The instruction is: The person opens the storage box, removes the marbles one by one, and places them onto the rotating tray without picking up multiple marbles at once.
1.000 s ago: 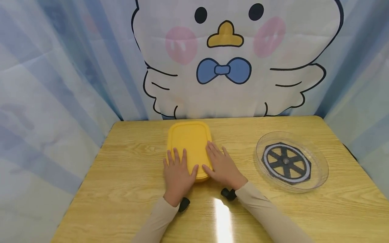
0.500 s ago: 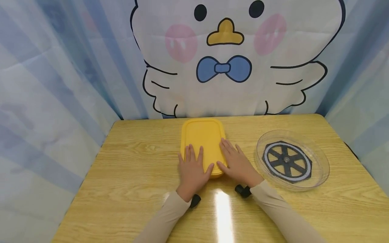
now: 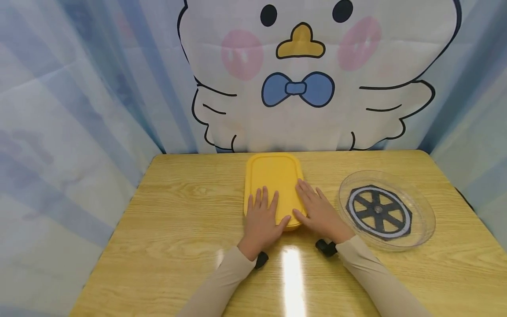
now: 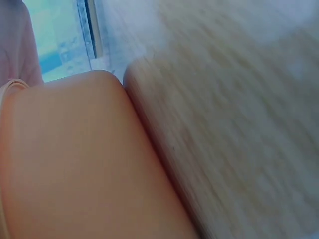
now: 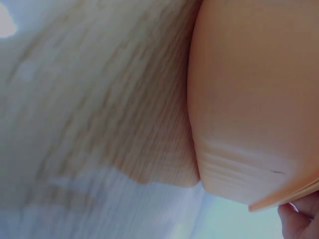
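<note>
A yellow lidded box point(image 3: 273, 176) with rounded corners sits on the wooden table, its lid on. My left hand point(image 3: 262, 223) lies over its near left part, fingers straight and spread on the lid. Along the near right edge rests my right hand point(image 3: 322, 215), fingers straight, with the fingertips touching the lid's rim. Up close, the smooth side of the box point(image 4: 94, 159) fills much of the left wrist view and looks orange there. In the right wrist view, fingertips point(image 5: 299, 219) show at the lid's edge. What the box holds is hidden.
To the right stands a round clear plastic dish point(image 3: 425, 220) with a dark six-spoked pattern and a pale ring showing in it. A curtain point(image 3: 301, 123) printed with a white bird hangs behind the table's far edge point(image 3: 198, 154).
The yellow box has slid to the right across the table, with both hands staying on it. It slides less in the latter half second. The clear dish has stayed in place.
</note>
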### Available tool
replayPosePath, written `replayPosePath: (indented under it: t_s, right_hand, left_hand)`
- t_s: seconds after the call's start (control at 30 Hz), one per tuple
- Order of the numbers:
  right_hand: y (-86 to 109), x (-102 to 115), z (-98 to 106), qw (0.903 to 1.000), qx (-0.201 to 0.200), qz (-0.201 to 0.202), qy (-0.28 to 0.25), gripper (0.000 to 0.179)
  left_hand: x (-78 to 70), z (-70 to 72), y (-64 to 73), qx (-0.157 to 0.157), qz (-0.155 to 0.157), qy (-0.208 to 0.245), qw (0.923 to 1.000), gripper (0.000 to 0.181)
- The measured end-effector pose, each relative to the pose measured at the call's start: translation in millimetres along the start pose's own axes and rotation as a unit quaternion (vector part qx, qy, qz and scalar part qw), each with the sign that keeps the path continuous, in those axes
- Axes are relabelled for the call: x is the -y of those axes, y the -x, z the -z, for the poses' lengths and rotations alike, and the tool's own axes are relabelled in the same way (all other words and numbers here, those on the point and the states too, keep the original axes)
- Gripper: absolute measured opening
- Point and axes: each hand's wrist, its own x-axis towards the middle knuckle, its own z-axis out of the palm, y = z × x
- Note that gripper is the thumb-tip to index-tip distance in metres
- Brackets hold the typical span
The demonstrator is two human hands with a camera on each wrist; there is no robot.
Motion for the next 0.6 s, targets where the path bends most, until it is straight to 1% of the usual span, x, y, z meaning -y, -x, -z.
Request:
replayPosePath:
  t_s: [0.1, 0.17, 0.27, 0.37, 0.43, 0.5, 0.6]
  right_hand:
    - [2.1, -3, 1, 0.9999, -0.005, 0.000, -0.013, 0.072]
    - [4.0, -5, 2, 0.9998, -0.003, -0.002, -0.022, 0.074]
    - [7.5, -8, 3, 0.9993, 0.014, -0.016, -0.032, 0.083]
    - [12.7, -11, 4, 0.9984, 0.035, -0.029, -0.036, 0.095]
    - [16.2, -11, 5, 0.9981, 0.039, -0.033, -0.034, 0.101]
    - [19.3, -12, 5, 0.9984, 0.040, -0.032, -0.025, 0.106]
    - [22.4, -13, 6, 0.9985, 0.040, -0.034, -0.018, 0.111]
  left_hand:
    - [-0.3, -0.2, -0.2, 0.003, -0.031, -0.007, 0.9995, 0.070]
    - [0.6, 1.0, 0.4, 0.007, -0.058, -0.012, 0.9982, 0.072]
    - [3.5, 3.7, 2.1, 0.005, -0.099, -0.015, 0.9950, 0.074]
    - [7.6, 6.2, 4.3, -0.007, -0.133, -0.010, 0.9911, 0.074]
    - [10.4, 7.4, 5.8, -0.021, -0.153, -0.013, 0.9880, 0.073]
    - [12.8, 8.5, 7.3, -0.045, -0.169, -0.020, 0.9843, 0.072]
    - [15.0, 10.7, 9.0, -0.098, -0.194, -0.045, 0.9752, 0.069]
